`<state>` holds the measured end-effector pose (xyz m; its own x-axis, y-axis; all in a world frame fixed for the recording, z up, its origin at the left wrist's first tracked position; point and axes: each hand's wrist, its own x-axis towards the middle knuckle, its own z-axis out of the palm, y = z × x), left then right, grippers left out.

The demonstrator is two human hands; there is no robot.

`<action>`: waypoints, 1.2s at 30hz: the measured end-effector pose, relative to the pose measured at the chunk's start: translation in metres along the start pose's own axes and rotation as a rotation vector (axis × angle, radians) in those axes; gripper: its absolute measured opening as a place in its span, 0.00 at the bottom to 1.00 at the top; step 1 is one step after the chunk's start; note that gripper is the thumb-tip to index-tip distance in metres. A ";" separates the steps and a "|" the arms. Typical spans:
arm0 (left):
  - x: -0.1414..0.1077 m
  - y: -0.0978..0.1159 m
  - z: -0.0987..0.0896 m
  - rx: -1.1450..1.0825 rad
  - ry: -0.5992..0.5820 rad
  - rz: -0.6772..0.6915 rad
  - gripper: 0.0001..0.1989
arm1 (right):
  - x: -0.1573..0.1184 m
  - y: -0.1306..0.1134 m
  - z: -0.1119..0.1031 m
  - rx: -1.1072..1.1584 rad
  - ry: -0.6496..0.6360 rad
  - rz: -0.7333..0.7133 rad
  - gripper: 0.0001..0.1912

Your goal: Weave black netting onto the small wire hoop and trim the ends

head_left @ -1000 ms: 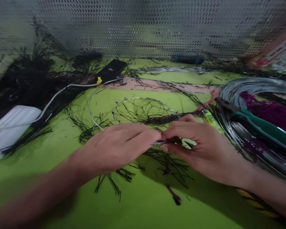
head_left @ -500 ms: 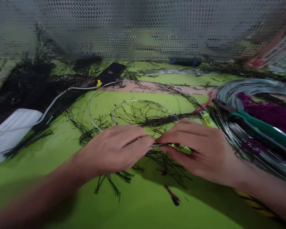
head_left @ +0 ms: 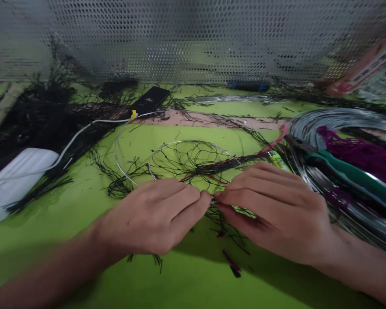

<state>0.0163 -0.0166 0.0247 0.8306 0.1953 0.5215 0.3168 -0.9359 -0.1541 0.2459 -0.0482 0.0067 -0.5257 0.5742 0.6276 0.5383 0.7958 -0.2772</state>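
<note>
A silvery wire ring (head_left: 180,142) with black netting (head_left: 197,155) strung across it lies on the green surface (head_left: 186,283). My left hand (head_left: 161,214) is closed at the near edge of the ring, its fingertips pinching the wire. Close beside it, my right hand (head_left: 273,210) pinches the same near side between thumb and forefinger. The fingertips of both hands nearly meet and cover most of the wire there. Black and pink strands (head_left: 234,161) run from the net toward the upper right.
Coiled wire (head_left: 347,116), green-handled pliers (head_left: 357,171) and purple netting (head_left: 363,150) lie at the right. A white box-like object (head_left: 25,180) with a cable and a black phone-like object (head_left: 151,99) are at left and back. A perforated metal panel (head_left: 193,38) stands behind.
Both hands have moved slightly nearer to me, and the ring has shifted a little with them. My right hand's fingertips have come closer to my left hand's.
</note>
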 end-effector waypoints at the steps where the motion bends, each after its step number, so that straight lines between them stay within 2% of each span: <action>1: 0.001 0.001 -0.001 0.002 0.003 -0.005 0.11 | -0.001 -0.001 -0.001 -0.008 -0.012 -0.002 0.06; 6: 0.001 0.005 -0.004 0.012 0.044 -0.004 0.07 | -0.001 -0.003 -0.004 -0.128 0.013 -0.135 0.08; 8: -0.002 0.005 -0.002 0.031 0.053 -0.018 0.06 | 0.002 -0.003 -0.011 -0.181 -0.024 -0.162 0.07; 10: -0.004 0.006 0.000 0.057 0.063 -0.072 0.04 | 0.007 -0.001 -0.026 -0.219 -0.131 -0.108 0.05; 12: -0.004 0.006 0.001 0.075 0.064 -0.144 0.04 | 0.009 -0.001 -0.044 -0.245 -0.208 -0.017 0.08; 14: -0.001 0.007 -0.001 0.054 0.056 -0.231 0.07 | 0.006 -0.002 -0.060 -0.243 -0.173 0.050 0.07; 16: 0.004 0.006 -0.006 -0.002 0.063 -0.300 0.08 | 0.000 -0.008 -0.067 -0.179 -0.101 0.113 0.04; 18: 0.009 0.005 -0.013 -0.071 0.084 -0.352 0.06 | -0.005 -0.015 -0.061 -0.028 -0.124 0.223 0.05; 21: 0.016 0.002 -0.021 -0.154 0.101 -0.397 0.05 | -0.006 -0.023 -0.037 0.272 -0.211 0.448 0.08; 23: 0.019 0.000 -0.024 -0.203 0.092 -0.424 0.05 | 0.001 -0.025 -0.019 0.537 -0.133 0.548 0.10; 26: 0.020 -0.001 -0.026 -0.271 0.082 -0.456 0.05 | 0.014 -0.024 0.001 0.891 0.025 0.570 0.09; 30: 0.018 0.001 -0.027 -0.280 0.105 -0.460 0.06 | 0.023 -0.026 0.012 0.979 0.134 0.613 0.10; 36: 0.013 0.006 -0.024 -0.295 0.123 -0.438 0.05 | 0.015 -0.033 0.016 0.946 0.226 0.729 0.11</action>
<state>0.0185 -0.0269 0.0507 0.5842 0.5668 0.5809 0.4649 -0.8204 0.3329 0.2095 -0.0630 0.0142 -0.1226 0.9741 0.1901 -0.0829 0.1808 -0.9800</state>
